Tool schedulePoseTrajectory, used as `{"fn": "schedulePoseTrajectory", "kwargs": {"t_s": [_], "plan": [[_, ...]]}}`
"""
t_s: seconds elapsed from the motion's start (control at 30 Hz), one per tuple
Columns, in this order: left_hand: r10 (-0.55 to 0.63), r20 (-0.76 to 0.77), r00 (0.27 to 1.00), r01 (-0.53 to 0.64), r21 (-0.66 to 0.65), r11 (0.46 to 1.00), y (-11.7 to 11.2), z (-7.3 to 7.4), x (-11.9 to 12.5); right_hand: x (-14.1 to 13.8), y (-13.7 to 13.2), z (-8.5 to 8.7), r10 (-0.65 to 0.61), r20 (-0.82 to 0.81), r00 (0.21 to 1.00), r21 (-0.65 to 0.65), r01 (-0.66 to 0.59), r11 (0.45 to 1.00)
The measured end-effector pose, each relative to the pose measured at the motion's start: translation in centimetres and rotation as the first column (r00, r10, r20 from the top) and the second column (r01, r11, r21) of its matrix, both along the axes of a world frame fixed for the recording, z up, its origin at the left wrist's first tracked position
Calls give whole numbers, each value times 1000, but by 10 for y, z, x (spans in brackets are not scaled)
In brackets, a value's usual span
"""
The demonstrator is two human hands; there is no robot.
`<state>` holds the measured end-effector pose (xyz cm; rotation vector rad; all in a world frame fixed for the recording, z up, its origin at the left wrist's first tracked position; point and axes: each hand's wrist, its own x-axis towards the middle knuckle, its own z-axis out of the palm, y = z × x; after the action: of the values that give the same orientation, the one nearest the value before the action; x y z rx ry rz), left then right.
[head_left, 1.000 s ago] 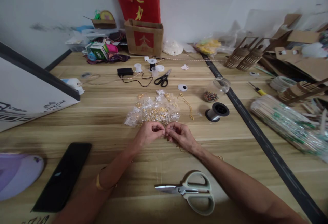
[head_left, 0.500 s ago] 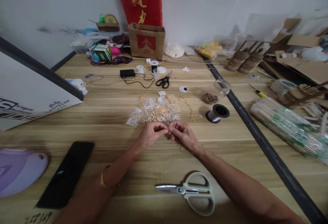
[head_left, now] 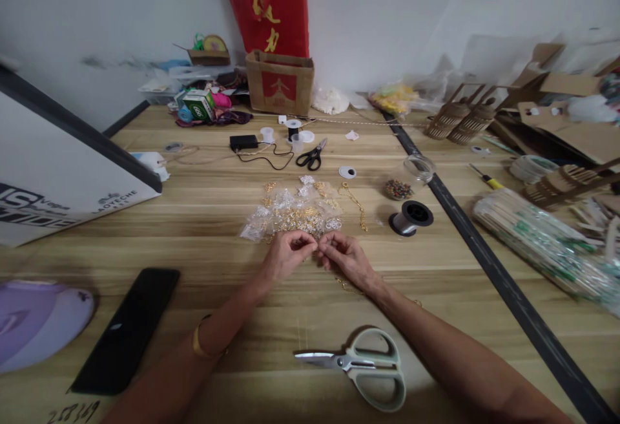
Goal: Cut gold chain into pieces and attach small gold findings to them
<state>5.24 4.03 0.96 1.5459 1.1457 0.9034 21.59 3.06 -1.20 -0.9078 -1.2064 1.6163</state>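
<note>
My left hand (head_left: 289,253) and my right hand (head_left: 345,256) meet fingertip to fingertip over the table, each closed in a pinch. Whatever lies between the fingertips is too small to make out. Just beyond them is a heap of small clear bags (head_left: 285,211) with gold and silver jewellery findings. A gold chain (head_left: 356,204) stretches out right of the heap. Partly under my right wrist lies another thin gold chain (head_left: 347,286). Closer to me, large scissors with pale green handles (head_left: 358,362) rest on the wood, between my forearms.
Right of the heap are a spool of wire (head_left: 411,218) and a tipped jar of beads (head_left: 400,186). Black scissors (head_left: 312,156) and a black adapter (head_left: 243,142) lie farther back. A black phone (head_left: 126,330) is at left, wrapped sticks (head_left: 537,236) at right.
The camera view has shifted slightly, so the background sits a little lower. Both hands keep nearly the same pinched pose at the same spot.
</note>
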Motion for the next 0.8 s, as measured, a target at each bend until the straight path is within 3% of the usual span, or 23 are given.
{"fn": "schedulePoseTrajectory", "kwargs": {"t_s": [0.4, 0.8], "plan": [[43, 91, 995, -44, 10, 999, 1, -5, 0, 1, 1, -3, -12, -19, 1000, -17, 12, 1000], [137, 282, 950, -57, -276, 960, 3, -10, -3, 0, 1, -1, -8, 12, 1000, -11, 8, 1000]]}}
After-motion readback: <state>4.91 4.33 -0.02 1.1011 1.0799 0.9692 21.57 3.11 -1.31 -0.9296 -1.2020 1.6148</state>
